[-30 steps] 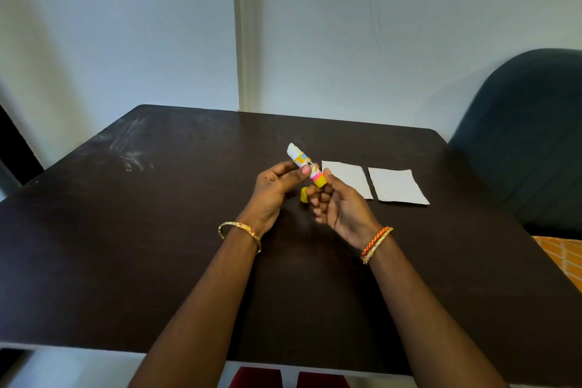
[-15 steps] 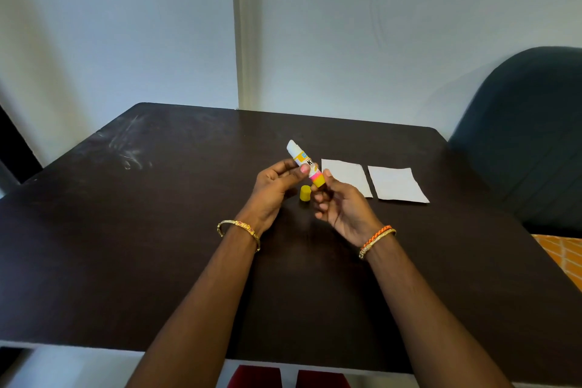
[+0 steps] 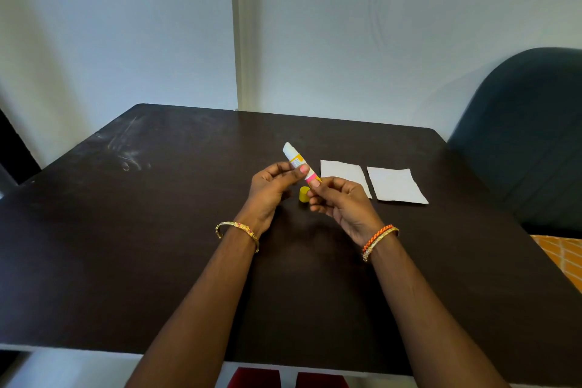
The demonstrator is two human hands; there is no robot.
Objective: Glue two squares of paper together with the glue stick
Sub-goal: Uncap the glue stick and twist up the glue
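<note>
Both hands pinch the glue stick (image 3: 297,161) mid-frame: left hand (image 3: 271,189) its middle, right hand (image 3: 341,203) its base; two papers (image 3: 345,176) lie right.

Both bare forearms reach forward from the bottom of the view and converge above the middle, wrists well apart. The left hand (image 3: 271,187) is held with its back toward the camera, fingers curled, thumb and forefinger pinching the barrel of a white, yellow and pink glue stick (image 3: 299,164) that tilts up and away to the left. The right hand (image 3: 341,201) sits just beside it, palm turned partly up, fingers curled, fingertips (image 3: 315,183) seemingly pinching the stick's lower end, though the contact is small and hard to confirm.
</note>
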